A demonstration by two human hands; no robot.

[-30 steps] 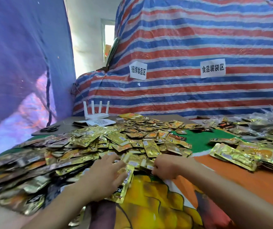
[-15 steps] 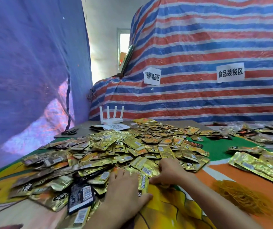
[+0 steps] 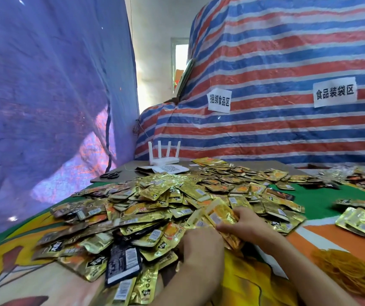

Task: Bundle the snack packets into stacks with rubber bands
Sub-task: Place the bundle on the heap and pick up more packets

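Note:
A wide heap of gold and brown snack packets covers the table in front of me. My right hand grips a few gold packets lifted at the near edge of the heap, thumb on top. My left hand lies curled over packets just below them, touching the same bunch; its fingertips are hidden. A mound of yellow-orange rubber bands lies on the orange cloth at the right.
A bundled stack of gold packets sits at the right edge, more packets behind it. A white router, papers and black scissors stand at the back. Blue tarp hangs left; striped tarp covers the back.
The view has swung left and down. My right hand has lifted a few gold packets off the heap, and my left hand has moved up against them.

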